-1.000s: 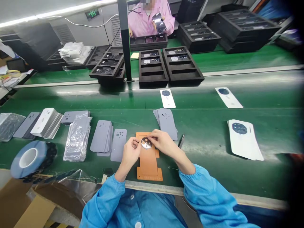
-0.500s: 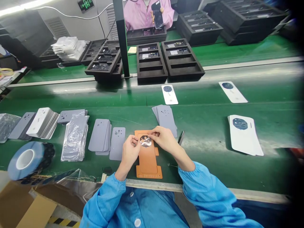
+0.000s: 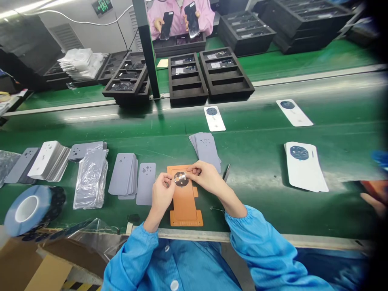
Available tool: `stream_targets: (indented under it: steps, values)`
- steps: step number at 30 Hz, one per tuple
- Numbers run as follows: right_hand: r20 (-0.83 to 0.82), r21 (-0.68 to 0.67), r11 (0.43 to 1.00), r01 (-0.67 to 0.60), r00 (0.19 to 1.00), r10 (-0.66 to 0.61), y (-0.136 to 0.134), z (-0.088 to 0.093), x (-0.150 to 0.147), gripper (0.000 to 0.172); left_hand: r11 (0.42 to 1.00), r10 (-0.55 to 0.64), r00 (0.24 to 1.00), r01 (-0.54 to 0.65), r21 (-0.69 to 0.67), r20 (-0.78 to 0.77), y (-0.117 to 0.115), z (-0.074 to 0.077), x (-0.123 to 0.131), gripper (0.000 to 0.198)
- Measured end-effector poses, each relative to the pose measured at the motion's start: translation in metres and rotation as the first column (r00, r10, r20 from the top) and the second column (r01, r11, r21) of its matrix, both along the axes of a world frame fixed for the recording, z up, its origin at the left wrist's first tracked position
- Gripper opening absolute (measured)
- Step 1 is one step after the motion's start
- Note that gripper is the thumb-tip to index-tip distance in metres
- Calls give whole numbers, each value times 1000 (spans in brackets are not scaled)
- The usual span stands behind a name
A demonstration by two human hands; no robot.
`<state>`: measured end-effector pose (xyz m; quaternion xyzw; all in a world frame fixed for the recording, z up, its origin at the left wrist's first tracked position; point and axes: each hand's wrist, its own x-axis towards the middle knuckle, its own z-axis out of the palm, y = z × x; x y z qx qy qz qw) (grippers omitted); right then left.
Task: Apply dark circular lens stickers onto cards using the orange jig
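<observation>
A round black sticker [image 3: 181, 179] with several holes lies over the upper part of an orange phone-shaped jig [image 3: 183, 206]. My left hand [image 3: 163, 191] pinches the sticker's left edge. At its right edge, the thumb and forefinger of my right hand [image 3: 205, 176] are pressed together on it. Whether the sticker touches the jig all over, I cannot tell. Left of the jig lies a single grey phone-back sheet [image 3: 146, 186], beside a stack of grey sheets [image 3: 123, 174]. Behind my right hand is a fanned pile of grey sheets [image 3: 206, 146], with a dark pen-like tool [image 3: 226, 172] close by.
White phone-back sheets with round black stickers form a pile [image 3: 304, 167] on the right. A sticker roll [image 3: 28, 210] stands at the left edge, near plastic-wrapped sheets [image 3: 91, 178]. Black trays [image 3: 226, 91] line the back. A co-worker in pink [image 3: 178, 20] holds two phones opposite.
My hands stay at the sticker, fingers shifting only slightly. The view has moved a little. Opposite, the co-worker's second phone has come into sight, and another person's hand appears at the right edge.
</observation>
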<state>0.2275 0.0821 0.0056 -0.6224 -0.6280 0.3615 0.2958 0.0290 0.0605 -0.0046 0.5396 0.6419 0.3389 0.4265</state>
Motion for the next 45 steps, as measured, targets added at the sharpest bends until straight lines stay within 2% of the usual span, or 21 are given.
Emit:
stream_targets:
  steps: [6, 19, 27, 32, 35, 38, 42, 45]
  values:
    - [-4, -6, 1000, -11, 1000, 11, 1, 1, 2, 4, 1000, -7, 1000, 7, 4, 9, -2, 1, 0, 10]
    - [-2, 27, 994, -104, 995, 104, -4, 2, 7, 12, 1000, 11, 998, -9, 25, -70, -6, 4, 3, 8]
    - [-49, 13, 991, -134, 990, 134, -6, 3, 9, 7, 1000, -12, 999, 13, -28, 51, 4, 2, -2, 9]
    - [-22, 30, 987, -159, 987, 159, -7, 5, 13, 17, 999, -2, 995, 7, -48, 101, 11, -2, -5, 9]
    - [73, 134, 987, -91, 994, 82, -8, 11, 26, 21, 999, 9, 993, -3, -51, 115, 11, -2, -4, 8]
    - [266, 238, 971, -31, 963, -35, -12, 15, 46, 29, 998, 28, 991, -22, -52, 131, 10, -1, -4, 8]
    - [520, 199, 976, -83, 854, -33, -22, 4, 66, 58, 998, 54, 985, -46, -50, 167, 8, 0, -6, 9]
    - [610, 148, 984, -98, 792, -13, -29, -8, 68, 56, 997, 68, 975, -60, -43, 213, 6, 0, -7, 9]
